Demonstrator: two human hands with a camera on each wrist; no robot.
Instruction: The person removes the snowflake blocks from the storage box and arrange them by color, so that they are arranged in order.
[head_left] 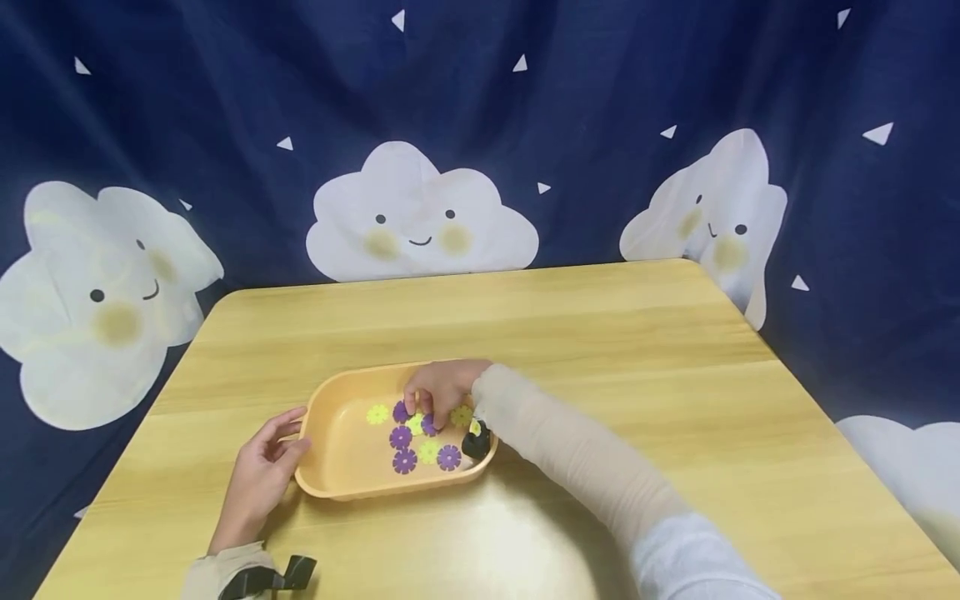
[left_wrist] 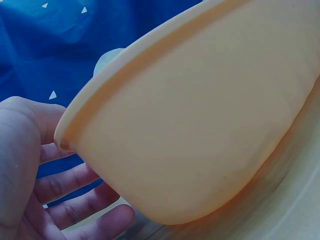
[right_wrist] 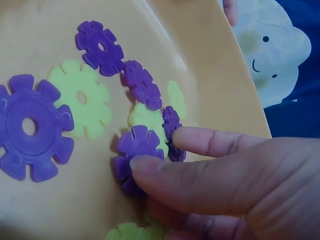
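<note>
My left hand (head_left: 262, 467) holds the left end of an orange plastic tray (head_left: 322, 442). In the left wrist view the thumb lies at the tray's rim (left_wrist: 100, 80), while the other fingers spread loosely below it. My right hand (head_left: 442, 387) reaches down into the tray among purple and yellow snowflake discs. Its thumb and fingers pinch a purple snowflake disc (right_wrist: 137, 145), partly hidden under the thumb. The index fingertip touches another purple disc (right_wrist: 172, 132) standing on edge. A large purple disc (right_wrist: 32, 127) and a yellow disc (right_wrist: 82, 97) lie nearby.
The tray stands on a wood-grain table (head_left: 585, 333). A black object (head_left: 476, 443) shows at the tray's right end, below the right wrist. Behind the table hangs a dark blue curtain (head_left: 585, 83) with smiling clouds.
</note>
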